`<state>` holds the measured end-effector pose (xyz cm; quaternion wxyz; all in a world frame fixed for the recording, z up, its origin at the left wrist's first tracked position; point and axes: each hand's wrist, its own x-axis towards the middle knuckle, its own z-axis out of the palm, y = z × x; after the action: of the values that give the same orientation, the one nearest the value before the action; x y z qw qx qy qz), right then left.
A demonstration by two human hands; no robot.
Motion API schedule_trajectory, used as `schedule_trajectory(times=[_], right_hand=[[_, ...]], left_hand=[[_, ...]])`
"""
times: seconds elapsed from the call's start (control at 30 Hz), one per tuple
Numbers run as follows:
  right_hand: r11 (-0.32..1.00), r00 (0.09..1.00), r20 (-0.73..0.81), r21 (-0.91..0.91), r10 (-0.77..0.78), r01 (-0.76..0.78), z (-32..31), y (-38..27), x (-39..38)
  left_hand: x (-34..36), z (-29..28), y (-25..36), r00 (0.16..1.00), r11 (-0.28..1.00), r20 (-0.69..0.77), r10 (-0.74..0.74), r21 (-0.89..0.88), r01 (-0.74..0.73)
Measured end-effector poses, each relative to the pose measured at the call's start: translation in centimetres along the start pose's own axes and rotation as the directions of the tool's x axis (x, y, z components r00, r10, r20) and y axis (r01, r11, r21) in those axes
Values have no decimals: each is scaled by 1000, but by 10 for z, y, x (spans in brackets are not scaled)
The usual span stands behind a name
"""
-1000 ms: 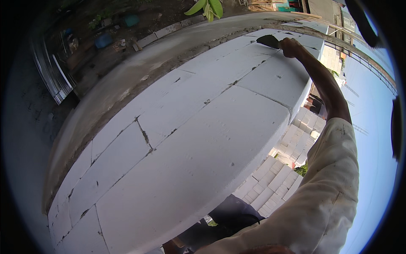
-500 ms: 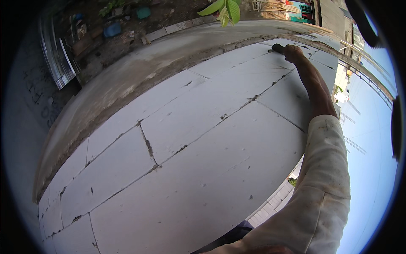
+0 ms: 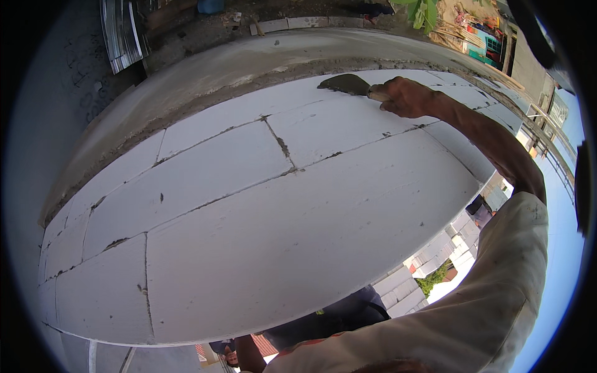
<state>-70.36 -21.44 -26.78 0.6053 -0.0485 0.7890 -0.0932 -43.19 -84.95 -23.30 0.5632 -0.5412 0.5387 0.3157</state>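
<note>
My right hand (image 3: 405, 97) is closed around the handle of a trowel (image 3: 346, 83), whose grey blade points left. The blade lies against or very close to the far part of a white block wall (image 3: 323, 199); I cannot tell if it touches. Thin joints run between the large blocks, with grey mortar showing in places and dark gaps in others. From the lower edge my right arm, in a dirty pale sleeve (image 3: 454, 317), reaches up the right side. My left hand does not show.
A rough grey ledge (image 3: 205, 87) borders the wall's far side. Corrugated metal sheets (image 3: 122, 37) stand at the upper left, and green leaves (image 3: 424, 13) hang at the top. Part of a person (image 3: 231, 359) shows at the lower edge. Pale blocks (image 3: 398, 291) lie beyond the wall's near edge.
My right hand and the trowel have come left and a little lower in the picture, and the blade shows more fully. The whole view has shifted, revealing more beyond the wall's near edge.
</note>
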Motion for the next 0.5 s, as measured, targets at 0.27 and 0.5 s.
schedule_trajectory(times=[0.27, 0.5], right_hand=[[999, 990, 140, -37, 35, -30, -66, -220, 45], [952, 952, 22, -20, -305, 306, -107, -397, 57]], left_hand=[[-15, -23, -40, 1000, 993, 25, 7, -114, -5], [-19, -55, -82, 999, 981, 44, 32, -195, -23]])
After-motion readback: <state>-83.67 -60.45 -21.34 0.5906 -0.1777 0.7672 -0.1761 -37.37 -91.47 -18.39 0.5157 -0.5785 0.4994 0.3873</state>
